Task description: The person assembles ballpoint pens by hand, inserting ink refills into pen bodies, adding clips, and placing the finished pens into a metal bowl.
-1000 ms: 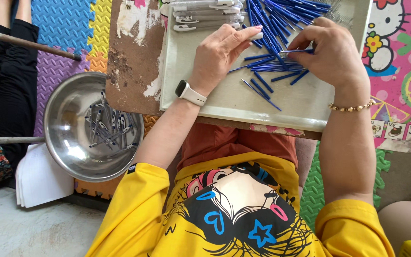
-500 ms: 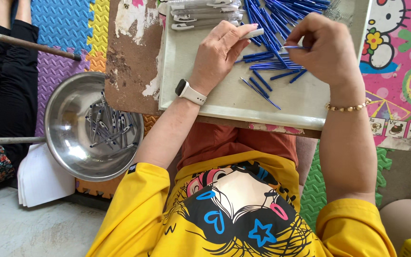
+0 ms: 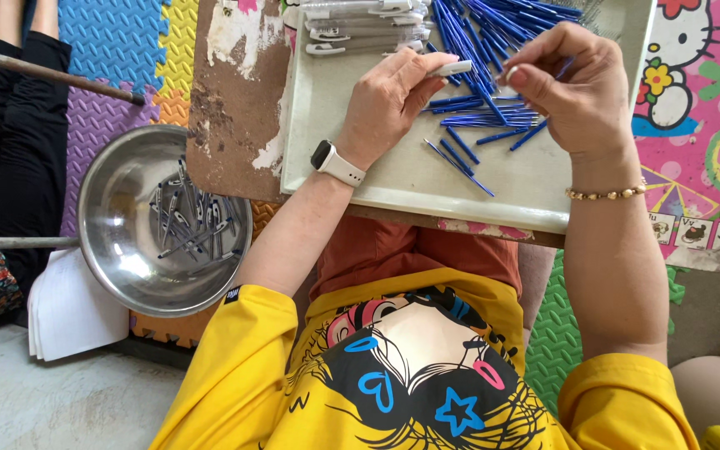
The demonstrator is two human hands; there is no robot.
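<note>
A white tray (image 3: pixel 393 179) rests on a worn board across my lap. Several blue pen refills (image 3: pixel 477 42) lie heaped on its far side, with a few loose ones nearer me. White pen barrels (image 3: pixel 360 25) are stacked at the tray's far left. My left hand (image 3: pixel 389 104), with a white watch on the wrist, pinches a white pen barrel (image 3: pixel 453 68) by its end. My right hand (image 3: pixel 572 87), with a gold bracelet, is closed over the refills and pinches a thin blue refill; its tip points toward the barrel.
A steel bowl (image 3: pixel 110 250) at my left holds several assembled pens (image 3: pixel 185 221). A stack of white paper (image 3: pixel 68 308) lies beside it. Another person's legs in black trousers (image 3: pixel 10 125) are at far left. Coloured foam mats (image 3: pixel 118 50) cover the floor.
Both hands have lifted a little from the refill pile. The left hand now holds a white barrel up, and the right hand has drawn a refill toward it.
</note>
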